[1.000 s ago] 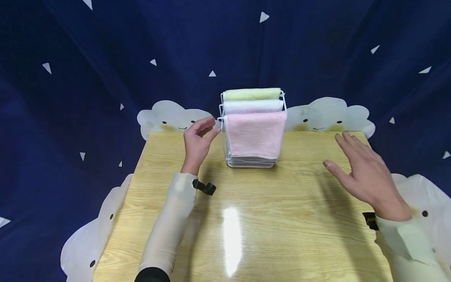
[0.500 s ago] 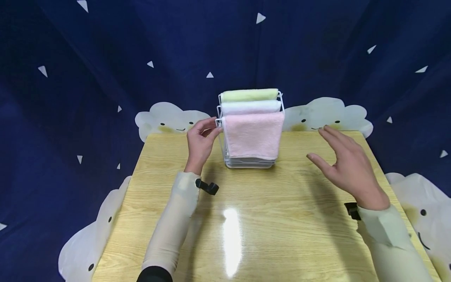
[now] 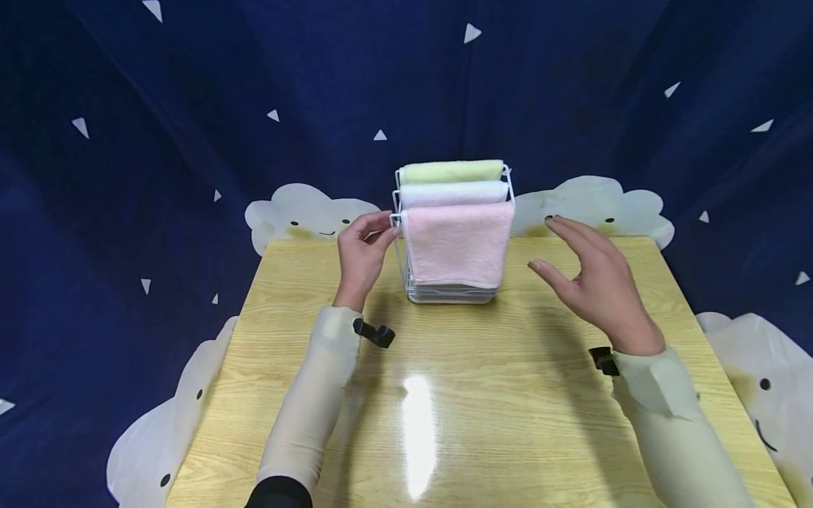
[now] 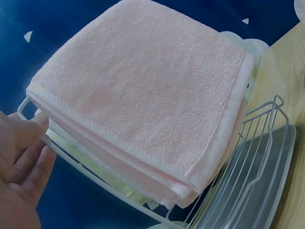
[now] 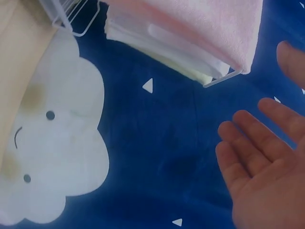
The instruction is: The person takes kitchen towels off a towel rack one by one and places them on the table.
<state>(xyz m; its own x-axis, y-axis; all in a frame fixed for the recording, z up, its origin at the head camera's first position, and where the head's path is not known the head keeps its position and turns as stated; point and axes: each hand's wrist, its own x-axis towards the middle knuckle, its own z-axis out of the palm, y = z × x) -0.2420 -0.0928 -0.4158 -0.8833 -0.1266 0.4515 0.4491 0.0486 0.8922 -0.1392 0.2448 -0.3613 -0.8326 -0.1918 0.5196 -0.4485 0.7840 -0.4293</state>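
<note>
A white wire towel rack (image 3: 406,275) stands at the back of the table, with a grey tray (image 4: 269,162) at its base. Over its bars hang a pink towel (image 3: 457,243) in front, a white towel (image 3: 454,192) behind it and a yellow-green towel (image 3: 452,171) at the rear. My left hand (image 3: 362,257) pinches the rack's upper left wire between thumb and fingers, beside the pink towel's corner. To the right of the rack, my right hand (image 3: 600,286) is in the air, thumb spread from straight fingers, holding nothing; the right wrist view shows its bare palm.
The rack rests on a light wood table (image 3: 495,395). Behind hangs a dark blue curtain (image 3: 317,70) with white triangles. White cloud cutouts (image 3: 591,201) with drawn faces line the table's back and side edges.
My right hand has moved left toward the rack, staying open. My left hand has come in slightly and taken hold of the rack's left wire.
</note>
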